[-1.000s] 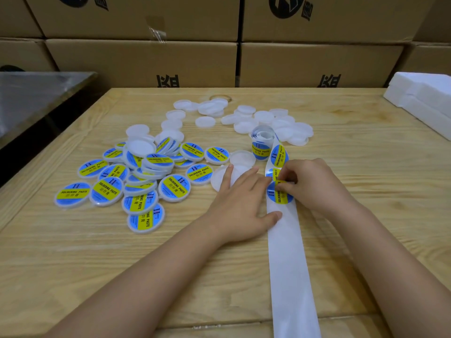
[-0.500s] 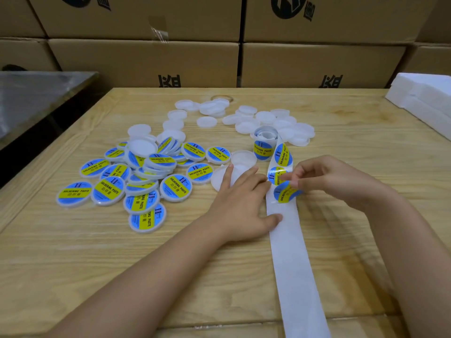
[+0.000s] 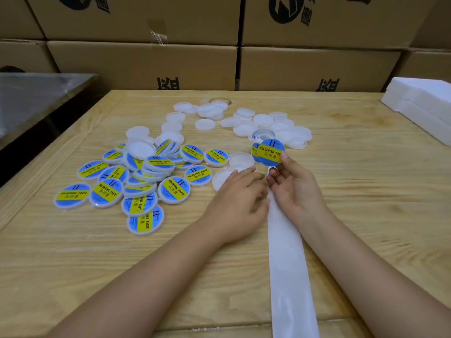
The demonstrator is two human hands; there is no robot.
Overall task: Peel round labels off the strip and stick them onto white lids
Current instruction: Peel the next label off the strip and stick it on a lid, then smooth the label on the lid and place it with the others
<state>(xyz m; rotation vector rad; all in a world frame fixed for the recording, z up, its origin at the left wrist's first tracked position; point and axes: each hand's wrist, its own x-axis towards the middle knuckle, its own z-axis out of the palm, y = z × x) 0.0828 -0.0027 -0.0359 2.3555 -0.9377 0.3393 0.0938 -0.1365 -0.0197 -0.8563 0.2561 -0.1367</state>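
My right hand (image 3: 296,191) pinches a round blue and yellow label (image 3: 270,152) by its lower edge and holds it up, free of the strip. The white backing strip (image 3: 289,264) runs from the table's near edge up to a small roll (image 3: 261,136) among the lids. My left hand (image 3: 238,200) rests flat on the table with fingers straight, touching the strip's left edge. Under its fingertips lies a bare white lid (image 3: 220,178), and another bare lid (image 3: 240,159) sits just beyond.
A heap of labelled lids (image 3: 144,176) fills the left middle of the wooden table (image 3: 366,215). Several bare lids (image 3: 268,123) lie at the back. White foam blocks (image 3: 422,103) sit at the right edge. Cardboard boxes (image 3: 219,57) wall off the back.
My right hand peeled a label off the strip and lifted it up and away. My left hand stayed pressed beside the strip.
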